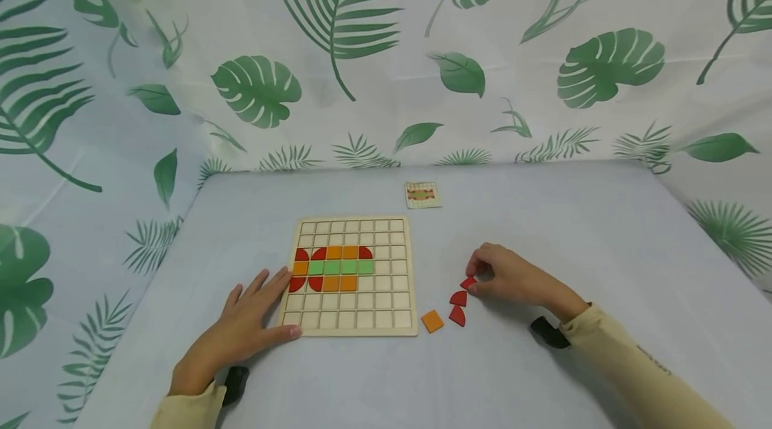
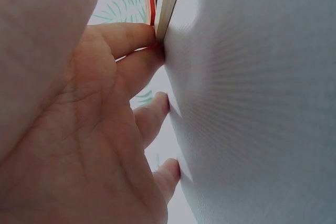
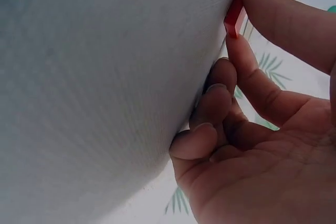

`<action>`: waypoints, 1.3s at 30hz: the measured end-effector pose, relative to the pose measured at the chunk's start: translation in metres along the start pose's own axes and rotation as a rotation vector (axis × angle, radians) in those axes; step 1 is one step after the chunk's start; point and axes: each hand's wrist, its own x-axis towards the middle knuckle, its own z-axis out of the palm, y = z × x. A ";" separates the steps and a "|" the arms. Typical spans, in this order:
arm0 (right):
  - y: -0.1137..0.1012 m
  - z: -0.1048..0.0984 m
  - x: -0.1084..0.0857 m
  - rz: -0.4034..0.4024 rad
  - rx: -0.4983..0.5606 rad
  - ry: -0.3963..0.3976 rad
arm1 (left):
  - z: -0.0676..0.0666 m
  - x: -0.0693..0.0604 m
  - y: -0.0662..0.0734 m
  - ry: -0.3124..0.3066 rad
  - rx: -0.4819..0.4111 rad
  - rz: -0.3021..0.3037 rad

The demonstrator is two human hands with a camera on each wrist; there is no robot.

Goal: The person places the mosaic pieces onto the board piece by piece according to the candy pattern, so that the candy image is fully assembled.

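Observation:
A square wooden grid board (image 1: pixel 364 319) lies on the table, with red quarter-round, orange square and green square tiles (image 1: pixel 332 267) in its middle rows. My left hand (image 1: pixel 238 328) rests spread at the board's left side, its index finger by the left edge and thumb by the near corner. In the left wrist view, fingertips touch the board's edge (image 2: pixel 169 6). To the right of the board, my right hand (image 1: pixel 509 275) pinches a red quarter-round tile (image 3: pixel 234 17) between thumb and index finger, low at the table surface. Its other fingers are curled under.
Two more red quarter-round tiles (image 1: pixel 458 298) lie just below the pinched one. An orange square tile (image 1: pixel 432 321) sits near the board's lower right corner. Behind the board lies a small pattern card (image 1: pixel 423 204). A leaf-printed cloth (image 1: pixel 374 114) hangs along the back and sides.

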 end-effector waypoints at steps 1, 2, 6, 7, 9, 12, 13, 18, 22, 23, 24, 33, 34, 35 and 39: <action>0.000 0.000 0.000 -0.003 0.000 -0.002 | 0.000 0.000 0.000 -0.001 0.001 -0.007; -0.001 0.000 0.001 -0.003 0.000 -0.005 | 0.000 0.000 0.000 -0.002 -0.001 -0.011; -0.002 0.001 0.002 0.011 0.015 -0.015 | 0.000 0.001 0.001 -0.005 -0.011 -0.026; -0.002 0.001 0.002 0.017 0.022 -0.018 | 0.000 0.001 0.001 -0.005 -0.011 -0.026; -0.002 0.002 0.003 0.021 0.038 -0.025 | 0.000 0.001 0.001 -0.007 -0.014 -0.022; -0.002 0.002 0.004 0.017 0.055 -0.024 | 0.000 0.001 0.000 -0.010 -0.013 -0.015; -0.002 0.002 0.005 0.015 0.063 -0.021 | 0.000 0.001 0.000 -0.010 -0.012 -0.014; -0.005 0.001 0.008 -0.002 0.122 -0.012 | -0.002 0.000 0.001 -0.002 -0.013 0.003; -0.009 0.002 0.015 -0.005 0.170 -0.024 | -0.002 0.000 0.001 -0.005 -0.006 -0.004; -0.011 0.002 0.017 -0.004 0.181 -0.029 | -0.002 0.000 0.001 -0.007 -0.006 -0.011; -0.013 0.002 0.019 -0.003 0.197 -0.036 | -0.001 0.000 0.000 -0.010 -0.006 -0.016; -0.031 0.003 0.037 -0.007 0.335 -0.118 | 0.000 0.001 -0.001 0.000 0.002 -0.011; -0.032 0.004 0.040 -0.009 0.340 -0.124 | 0.000 0.001 -0.001 0.000 0.003 -0.011; -0.033 0.004 0.042 -0.012 0.344 -0.129 | 0.000 0.001 -0.001 0.000 0.002 -0.013; -0.039 0.006 0.053 -0.006 0.360 -0.138 | 0.000 0.001 0.001 -0.008 -0.005 -0.036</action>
